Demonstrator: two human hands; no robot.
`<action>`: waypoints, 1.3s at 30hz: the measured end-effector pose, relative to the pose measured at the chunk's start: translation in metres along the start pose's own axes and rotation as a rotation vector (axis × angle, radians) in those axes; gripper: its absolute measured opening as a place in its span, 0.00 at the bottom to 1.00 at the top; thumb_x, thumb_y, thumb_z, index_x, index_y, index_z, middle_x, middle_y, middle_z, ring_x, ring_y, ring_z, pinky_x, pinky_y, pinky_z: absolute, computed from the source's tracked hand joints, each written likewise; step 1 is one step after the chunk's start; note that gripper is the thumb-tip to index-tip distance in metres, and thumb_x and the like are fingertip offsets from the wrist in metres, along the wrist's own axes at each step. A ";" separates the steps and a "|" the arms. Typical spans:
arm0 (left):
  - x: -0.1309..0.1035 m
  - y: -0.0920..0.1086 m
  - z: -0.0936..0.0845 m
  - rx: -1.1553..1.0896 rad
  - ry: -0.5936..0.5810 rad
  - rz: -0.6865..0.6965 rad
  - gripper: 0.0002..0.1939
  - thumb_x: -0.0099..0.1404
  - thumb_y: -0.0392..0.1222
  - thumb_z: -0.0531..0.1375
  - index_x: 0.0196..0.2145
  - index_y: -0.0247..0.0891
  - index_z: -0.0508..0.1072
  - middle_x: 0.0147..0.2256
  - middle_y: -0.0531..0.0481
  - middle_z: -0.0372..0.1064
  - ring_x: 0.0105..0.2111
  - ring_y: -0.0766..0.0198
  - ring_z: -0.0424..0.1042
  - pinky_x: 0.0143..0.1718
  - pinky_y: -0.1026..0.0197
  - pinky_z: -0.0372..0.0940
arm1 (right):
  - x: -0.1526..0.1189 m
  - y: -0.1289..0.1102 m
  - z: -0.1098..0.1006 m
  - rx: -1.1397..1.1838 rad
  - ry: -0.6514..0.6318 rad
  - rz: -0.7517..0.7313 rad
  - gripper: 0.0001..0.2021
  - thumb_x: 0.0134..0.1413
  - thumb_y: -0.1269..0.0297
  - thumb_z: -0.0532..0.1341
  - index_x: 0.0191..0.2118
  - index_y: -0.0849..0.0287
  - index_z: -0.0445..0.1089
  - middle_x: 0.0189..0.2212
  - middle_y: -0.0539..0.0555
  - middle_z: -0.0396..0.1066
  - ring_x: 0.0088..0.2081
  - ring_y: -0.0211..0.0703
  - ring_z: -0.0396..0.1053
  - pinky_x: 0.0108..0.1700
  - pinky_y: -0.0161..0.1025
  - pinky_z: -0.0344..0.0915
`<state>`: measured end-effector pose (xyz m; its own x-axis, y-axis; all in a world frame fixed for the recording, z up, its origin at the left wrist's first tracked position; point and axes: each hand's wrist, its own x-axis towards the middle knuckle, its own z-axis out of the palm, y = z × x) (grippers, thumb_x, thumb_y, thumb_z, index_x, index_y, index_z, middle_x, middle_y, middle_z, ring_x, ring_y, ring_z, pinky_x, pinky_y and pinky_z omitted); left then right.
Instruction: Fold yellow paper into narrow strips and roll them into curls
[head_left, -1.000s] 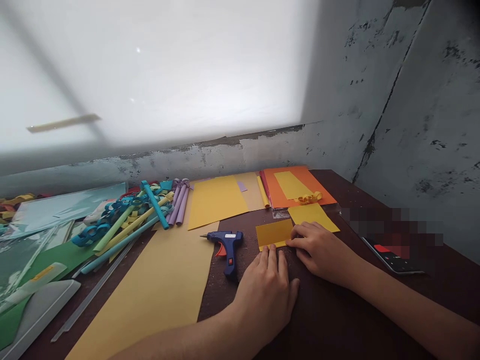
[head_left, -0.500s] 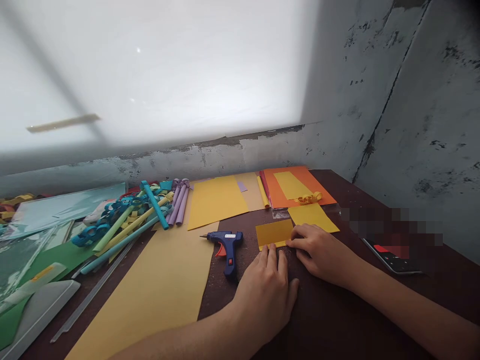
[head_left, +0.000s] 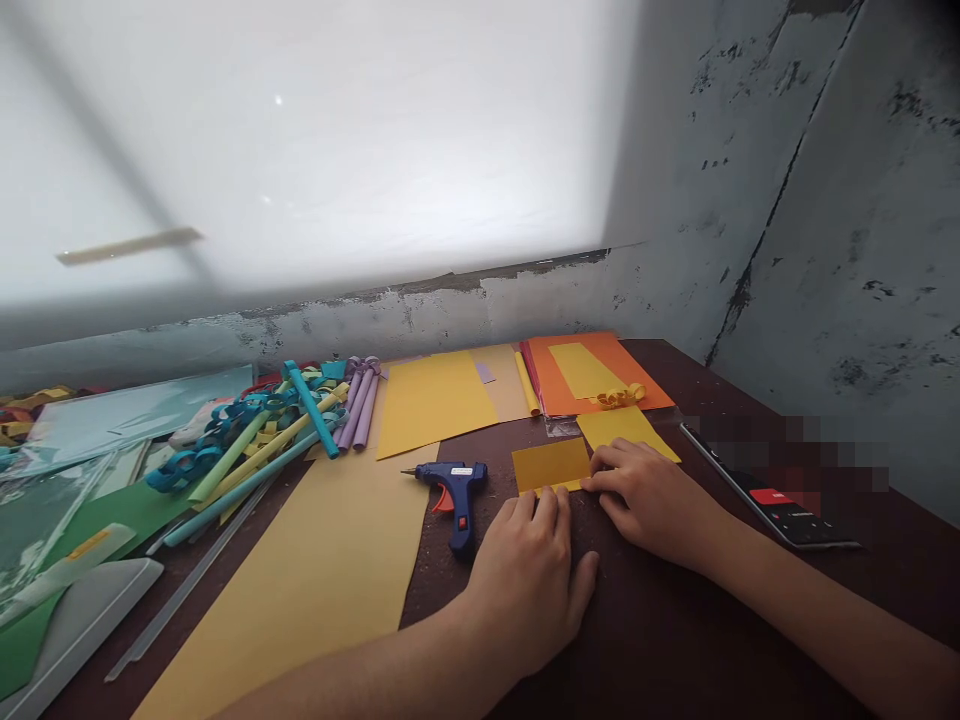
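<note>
A small yellow sheet of paper (head_left: 551, 464) lies in front of me with a narrow folded strip along its near edge. My left hand (head_left: 529, 575) rests palm down, its extended fingertips pressing on that strip and its thumb held out to the right. At the sheet's right corner, my right hand (head_left: 645, 495) has bent fingers on the paper; the exact grip is partly hidden. A second yellow piece (head_left: 634, 430) lies just beyond the right hand. Left of the sheet is a blue glue gun (head_left: 454, 490) with an orange trigger, nozzle pointing left.
A large tan sheet (head_left: 322, 560) covers the table's left-centre. Rolled paper tubes (head_left: 311, 410) and curled paper strips (head_left: 217, 440) pile at left. Farther back lie a yellow sheet (head_left: 435, 400) and an orange sheet (head_left: 637, 375). A phone (head_left: 772, 500) is at right.
My right hand has shifted slightly right along the sheet's edge. More of the phone shows now. The left hand stays almost in place on the fold.
</note>
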<state>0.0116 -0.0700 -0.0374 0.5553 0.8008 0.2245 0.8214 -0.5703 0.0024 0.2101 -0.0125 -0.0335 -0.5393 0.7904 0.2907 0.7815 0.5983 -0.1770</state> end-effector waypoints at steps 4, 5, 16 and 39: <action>0.002 -0.001 -0.004 0.002 -0.009 0.013 0.28 0.74 0.53 0.51 0.58 0.27 0.69 0.52 0.35 0.70 0.47 0.47 0.68 0.51 0.44 0.68 | -0.001 0.003 -0.001 -0.002 0.014 0.022 0.12 0.59 0.74 0.59 0.33 0.56 0.80 0.36 0.56 0.75 0.40 0.49 0.69 0.44 0.46 0.64; 0.002 -0.001 -0.005 0.001 -0.011 0.016 0.27 0.74 0.53 0.51 0.58 0.27 0.70 0.51 0.35 0.70 0.46 0.47 0.68 0.51 0.45 0.68 | -0.001 0.004 -0.001 -0.002 0.015 0.026 0.12 0.59 0.74 0.59 0.32 0.56 0.80 0.35 0.55 0.75 0.40 0.49 0.69 0.44 0.46 0.64; 0.003 -0.003 -0.007 -0.060 -0.013 0.017 0.21 0.73 0.49 0.53 0.53 0.30 0.71 0.46 0.40 0.68 0.45 0.50 0.66 0.50 0.48 0.70 | -0.001 0.008 -0.002 0.014 -0.001 0.057 0.13 0.58 0.75 0.58 0.30 0.56 0.80 0.33 0.55 0.74 0.39 0.48 0.70 0.45 0.46 0.65; 0.000 0.002 -0.002 -0.013 -0.016 -0.053 0.22 0.73 0.47 0.50 0.52 0.27 0.73 0.46 0.35 0.71 0.46 0.48 0.70 0.49 0.47 0.71 | -0.002 -0.004 0.005 0.039 -0.039 -0.093 0.13 0.59 0.77 0.56 0.38 0.59 0.79 0.37 0.58 0.72 0.40 0.48 0.70 0.45 0.45 0.67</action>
<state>0.0129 -0.0713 -0.0358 0.5131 0.8327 0.2081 0.8481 -0.5292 0.0262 0.2064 -0.0157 -0.0385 -0.6214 0.7350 0.2712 0.7148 0.6736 -0.1878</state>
